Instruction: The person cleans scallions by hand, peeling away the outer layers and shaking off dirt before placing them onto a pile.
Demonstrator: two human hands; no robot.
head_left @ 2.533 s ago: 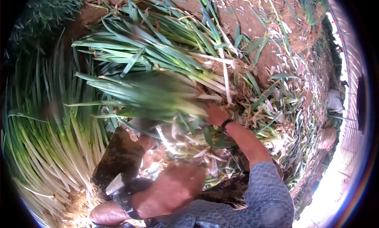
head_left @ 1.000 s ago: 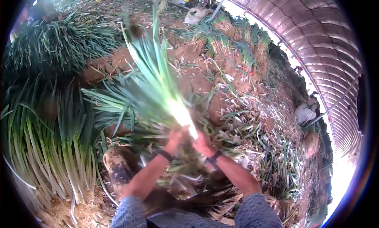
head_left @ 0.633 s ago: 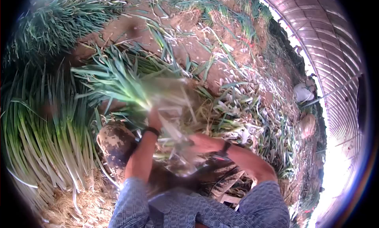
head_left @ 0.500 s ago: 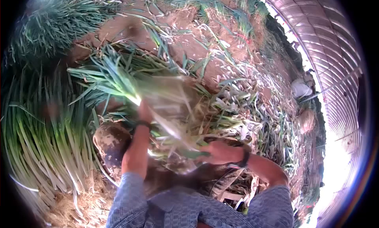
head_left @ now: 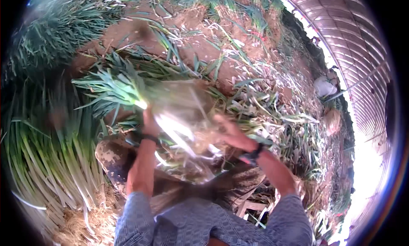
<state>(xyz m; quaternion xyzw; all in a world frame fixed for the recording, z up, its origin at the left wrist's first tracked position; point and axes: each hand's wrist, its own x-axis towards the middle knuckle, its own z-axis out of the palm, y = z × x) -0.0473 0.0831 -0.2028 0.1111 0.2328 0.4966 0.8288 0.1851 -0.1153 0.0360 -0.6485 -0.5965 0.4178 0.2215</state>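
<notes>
Leeks (head_left: 125, 88) (one bunch) in left hand (head_left: 149, 123), grip clamped; right hand (head_left: 232, 134), grip apart.

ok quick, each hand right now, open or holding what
Left hand: closed around a bunch of green onions.
Right hand: looks open, blurred, near the root ends; whether it touches them cannot be told.

Brown soil ground (head_left: 119, 33). Left of left fingers (head_left: 148, 115): row of long green onions (head_left: 49, 156). Far beyond those fingers: dark green leafy heap (head_left: 64, 39). Right of right fingers (head_left: 223, 121): thick leaf litter (head_left: 294, 122).
</notes>
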